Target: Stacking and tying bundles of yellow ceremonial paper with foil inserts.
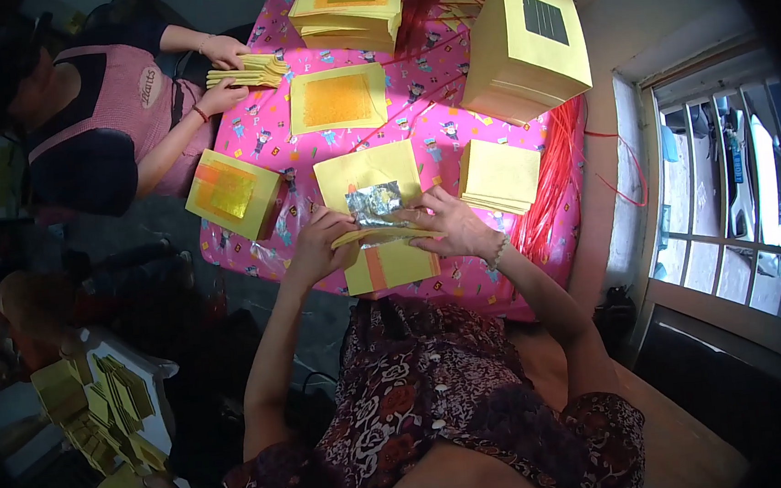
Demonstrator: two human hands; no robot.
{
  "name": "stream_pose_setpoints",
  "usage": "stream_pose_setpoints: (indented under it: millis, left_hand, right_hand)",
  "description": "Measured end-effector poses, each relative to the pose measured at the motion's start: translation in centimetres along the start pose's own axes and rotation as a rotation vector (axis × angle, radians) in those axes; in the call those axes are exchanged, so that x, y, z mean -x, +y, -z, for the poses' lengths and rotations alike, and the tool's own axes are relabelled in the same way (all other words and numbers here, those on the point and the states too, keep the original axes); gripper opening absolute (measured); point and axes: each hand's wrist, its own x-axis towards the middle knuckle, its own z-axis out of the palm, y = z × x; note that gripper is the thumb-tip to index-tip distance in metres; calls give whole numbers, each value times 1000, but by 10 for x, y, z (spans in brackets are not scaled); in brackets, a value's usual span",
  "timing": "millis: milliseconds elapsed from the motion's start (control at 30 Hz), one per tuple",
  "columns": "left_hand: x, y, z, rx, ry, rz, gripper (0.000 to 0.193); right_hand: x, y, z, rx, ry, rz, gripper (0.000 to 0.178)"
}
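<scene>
At the near edge of the pink table, a yellow paper sheet (362,171) with a silver foil patch (374,201) lies in front of me. A curled band of the paper runs between my hands. My left hand (324,242) is closed on the left end of this fold, fingers bent around it. My right hand (447,223) pinches the right end, thumb on the near side and fingers over the foil. Nearer my body, another yellow paper (392,267) with an orange strip shows under the fold.
Stacks of yellow paper (504,175) stand right, a tall stack (523,59) behind them. Another stack (233,194) with a gold patch sits left. Red plastic strands (554,171) hang over the right edge. A co-worker (114,110) handles folded yellow papers (249,72) at far left.
</scene>
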Motion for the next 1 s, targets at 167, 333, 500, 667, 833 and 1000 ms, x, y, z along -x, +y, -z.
stream_pose_setpoints:
  millis: [167,333,500,667,833,1000]
  left_hand:
    - [-4,-1,4,-48,-31,-15,20]
    - [-6,1,8,-41,-61,29,27]
    - [-8,3,10,-93,-112,59,42]
    - [-6,0,11,-73,-108,76,42]
    - [-10,3,10,-33,-73,129,37]
    - [-7,2,5,-44,9,144,32]
  right_hand:
    - [-4,12,0,87,-154,-17,54]
    - [-10,20,5,94,-169,56,54]
    - [-15,21,6,78,-153,84,47]
    - [-21,20,8,-1,-179,23,40]
    - [-18,22,6,-138,-159,-33,40]
    - [-9,20,1,-66,-111,-29,44]
